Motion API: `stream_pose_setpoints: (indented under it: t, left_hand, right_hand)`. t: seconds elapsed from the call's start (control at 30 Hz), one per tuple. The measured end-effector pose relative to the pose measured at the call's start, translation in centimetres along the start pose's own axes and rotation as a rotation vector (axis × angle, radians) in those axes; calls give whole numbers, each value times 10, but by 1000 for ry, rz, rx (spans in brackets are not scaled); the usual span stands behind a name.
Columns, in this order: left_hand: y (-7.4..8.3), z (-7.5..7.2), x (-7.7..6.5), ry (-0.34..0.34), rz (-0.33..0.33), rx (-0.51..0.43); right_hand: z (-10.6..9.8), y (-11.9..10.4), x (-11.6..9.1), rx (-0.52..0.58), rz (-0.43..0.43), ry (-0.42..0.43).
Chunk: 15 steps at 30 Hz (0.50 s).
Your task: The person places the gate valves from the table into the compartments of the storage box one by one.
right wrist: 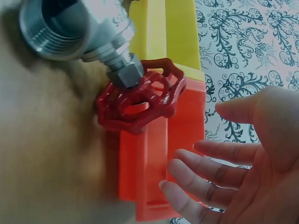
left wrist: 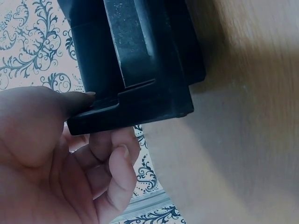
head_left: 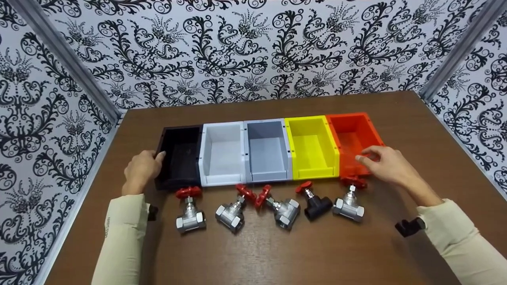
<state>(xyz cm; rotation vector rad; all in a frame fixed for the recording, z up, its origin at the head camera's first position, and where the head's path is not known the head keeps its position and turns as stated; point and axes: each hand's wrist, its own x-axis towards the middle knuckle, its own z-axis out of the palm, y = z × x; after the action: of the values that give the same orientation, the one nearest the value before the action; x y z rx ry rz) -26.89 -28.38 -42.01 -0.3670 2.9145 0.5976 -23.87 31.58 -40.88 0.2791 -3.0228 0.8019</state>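
Observation:
My left hand [head_left: 143,168] grips the side wall of the black bin [head_left: 180,158] at the left end of a row. Its thumb [left wrist: 77,101] lies over the rim, with the other fingers curled along the outside. My right hand [head_left: 386,163] hovers at the red-orange bin [head_left: 355,136] at the right end, holding nothing. In the right wrist view its fingers [right wrist: 205,168] are loosely spread beside that bin. Just left of this hand lies a metal valve [head_left: 349,206] with a red handwheel [right wrist: 140,95].
Between the end bins stand a white bin [head_left: 225,152], a grey bin [head_left: 268,152] and a yellow bin [head_left: 313,150]. Along their fronts lie more red-handled valves [head_left: 190,215], including a black one [head_left: 317,206]. Patterned walls [head_left: 253,51] border the brown table [head_left: 253,257].

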Motion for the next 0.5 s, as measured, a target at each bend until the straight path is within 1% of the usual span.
stream_pose_setpoints:
  t: [0.27, 0.5]
  left_hand:
    - [-1, 2, -1, 1, 8, -4]
    - [0, 1, -2, 13, 18, 2]
  right_hand:
    - [0, 4, -13, 5, 78, -16]
    - [-1, 8, -24, 10, 106, -32]
